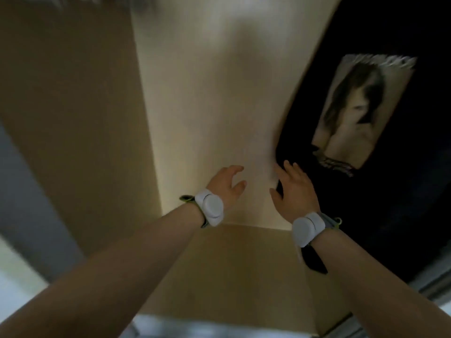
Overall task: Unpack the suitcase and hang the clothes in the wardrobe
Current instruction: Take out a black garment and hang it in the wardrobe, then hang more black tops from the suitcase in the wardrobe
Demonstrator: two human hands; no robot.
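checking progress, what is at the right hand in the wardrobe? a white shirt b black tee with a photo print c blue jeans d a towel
b: the right hand lies at the edge of a black tee with a photo print.

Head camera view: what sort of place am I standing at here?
Most likely the inside of a wardrobe, seen close up: pale wooden panels enclose the back and left side, and a black T-shirt with a printed picture appears to hang at the right.

Two hands, two wristbands, one shirt
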